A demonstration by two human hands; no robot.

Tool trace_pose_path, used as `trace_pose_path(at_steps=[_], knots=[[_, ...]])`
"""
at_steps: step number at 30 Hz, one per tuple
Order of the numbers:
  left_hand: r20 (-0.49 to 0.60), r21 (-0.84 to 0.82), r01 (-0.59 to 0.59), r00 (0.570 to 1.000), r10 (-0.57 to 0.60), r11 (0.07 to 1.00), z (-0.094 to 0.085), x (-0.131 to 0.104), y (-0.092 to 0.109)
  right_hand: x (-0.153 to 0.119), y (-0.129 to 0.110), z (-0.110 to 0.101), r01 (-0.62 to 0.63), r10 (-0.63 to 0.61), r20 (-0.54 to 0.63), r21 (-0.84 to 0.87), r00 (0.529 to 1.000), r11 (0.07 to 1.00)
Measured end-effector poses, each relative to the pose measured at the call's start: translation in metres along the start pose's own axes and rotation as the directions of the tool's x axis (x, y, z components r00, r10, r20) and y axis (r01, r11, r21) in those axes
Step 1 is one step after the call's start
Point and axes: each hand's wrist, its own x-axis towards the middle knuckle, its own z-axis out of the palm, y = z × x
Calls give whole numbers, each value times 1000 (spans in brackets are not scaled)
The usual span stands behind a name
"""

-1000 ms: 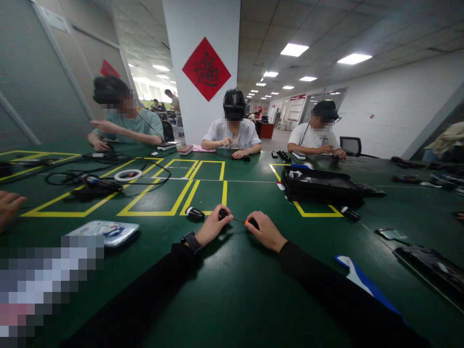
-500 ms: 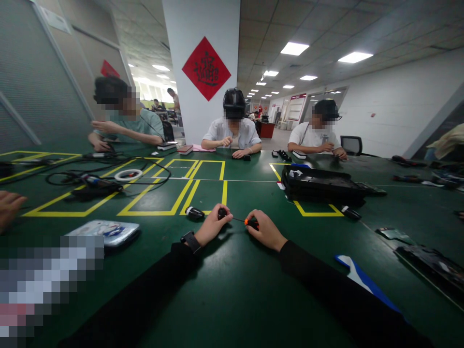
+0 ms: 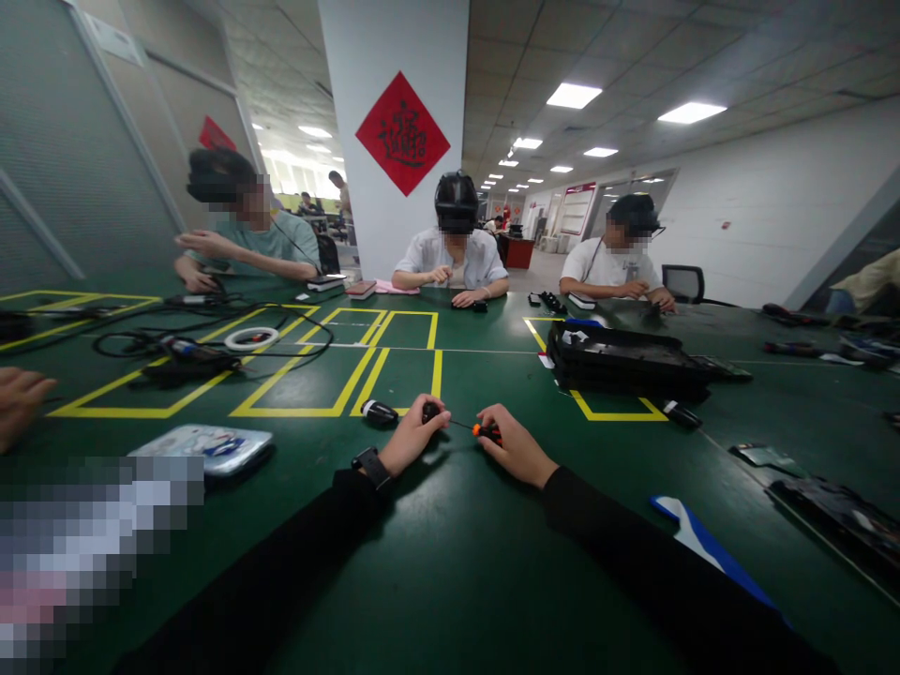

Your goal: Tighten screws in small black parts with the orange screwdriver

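In the middle of the green table, my right hand [image 3: 517, 443] is closed around the orange-and-black handle of a screwdriver [image 3: 487, 432]. Its thin shaft points left, toward a small dark rounded part [image 3: 429, 412] that my left hand [image 3: 412, 439] pinches. The tip seems to meet this part, though my fingers partly cover the spot. A watch is on my left wrist. Just left of that hand lies a black cylindrical piece [image 3: 380, 413] with a white end.
A phone [image 3: 232, 450] lies at left, near tangled black cables [image 3: 189, 352] and a white ring [image 3: 251, 339]. Black trays [image 3: 625, 356] are stacked at right; a blue-and-white packet [image 3: 703, 539] lies nearer. Several people sit around the table; another person's hand [image 3: 21, 403] shows at far left.
My right hand's fingers have shifted slightly on the screwdriver handle. My left hand keeps its hold, and the whole view has drifted a little.
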Motion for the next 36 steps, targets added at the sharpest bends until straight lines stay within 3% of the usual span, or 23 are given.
trace_pose_path(at_steps=[10,18,24,36], knots=[[24,-18,-12,1000,12,1000,0,1,-1,2,5,1,-57,57,-4,-94,998,994],[14,-77,19,1000,-18,997,-1,0,-4,0,4,-1,1,0,23,-31,1000,1000],[39,6,-52,998,52,999,-1,1,-4,-1,0,0,23,-22,-30,30,999,999],[54,-103,-25,998,30,994,-1,0,-3,1,5,0,2,-4,-50,-38,999,999]])
